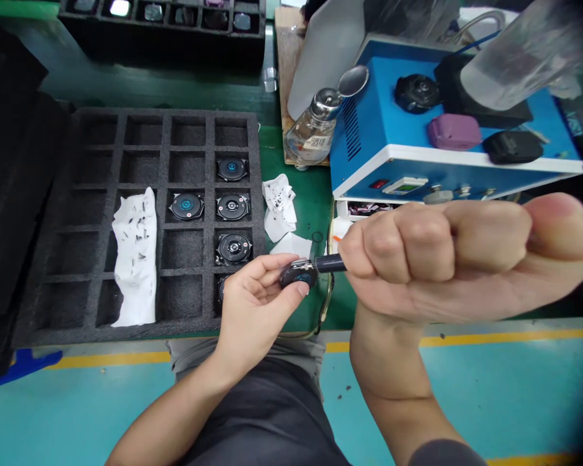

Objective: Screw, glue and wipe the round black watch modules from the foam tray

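Between the thumb and fingers of my left hand [257,304] is a round black watch case [298,274], tilted on its edge. My right hand [432,252] is wrapped in a fist round a dark pen-like tool [330,263]. The tool's tip meets the side of the watch case. To the left lies a black foam tray [184,254] with several round watch cases in its right-hand compartments, one of them [233,207] near the middle of the last column. My left wrist is beside the tray's lower right corner.
A white cloth strip [138,259] with dark bits lies across the tray. Crumpled white paper [278,204] sits right of it. Behind stand a glass bottle [313,133] and a blue machine [379,123] carrying small items. Another black tray [175,39] is at the back.
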Tool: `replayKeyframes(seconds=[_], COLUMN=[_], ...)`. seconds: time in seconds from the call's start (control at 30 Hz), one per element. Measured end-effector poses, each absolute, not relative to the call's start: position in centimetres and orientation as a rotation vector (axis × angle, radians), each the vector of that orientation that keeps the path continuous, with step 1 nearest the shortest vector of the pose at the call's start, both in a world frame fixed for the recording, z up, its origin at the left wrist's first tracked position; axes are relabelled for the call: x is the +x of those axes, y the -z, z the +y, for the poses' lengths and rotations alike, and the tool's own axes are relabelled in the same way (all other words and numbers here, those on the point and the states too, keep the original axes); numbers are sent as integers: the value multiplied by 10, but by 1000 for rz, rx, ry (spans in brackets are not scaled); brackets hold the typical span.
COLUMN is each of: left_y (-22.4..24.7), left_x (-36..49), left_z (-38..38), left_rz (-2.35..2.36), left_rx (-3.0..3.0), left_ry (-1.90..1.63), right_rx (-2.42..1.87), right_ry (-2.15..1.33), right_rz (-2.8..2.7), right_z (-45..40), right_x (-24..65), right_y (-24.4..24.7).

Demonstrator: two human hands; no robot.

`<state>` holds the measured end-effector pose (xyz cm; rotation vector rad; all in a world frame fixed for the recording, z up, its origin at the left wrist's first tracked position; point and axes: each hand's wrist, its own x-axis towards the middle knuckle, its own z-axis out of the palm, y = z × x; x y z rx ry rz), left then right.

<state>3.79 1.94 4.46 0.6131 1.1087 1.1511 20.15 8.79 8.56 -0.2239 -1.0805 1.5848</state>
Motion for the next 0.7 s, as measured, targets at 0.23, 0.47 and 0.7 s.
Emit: replayKeyframes(seconds=[0.23, 0.47, 0.7], left_y=[-44, -43, -43], left_x=[37, 36, 36], left_z=[20, 20, 20], left_rz=[1094, 1110, 1114], left_rx=[614, 605, 616], left_ry=[-1163, -1165, -1178], right_rx=[-150, -281, -164], right_ry=[-1557, -1577, -1549], right_rz=[-1094, -980, -1059], right_z=[93, 86, 93], right_x=[205, 204, 211], right_y=[-80, -87, -77])
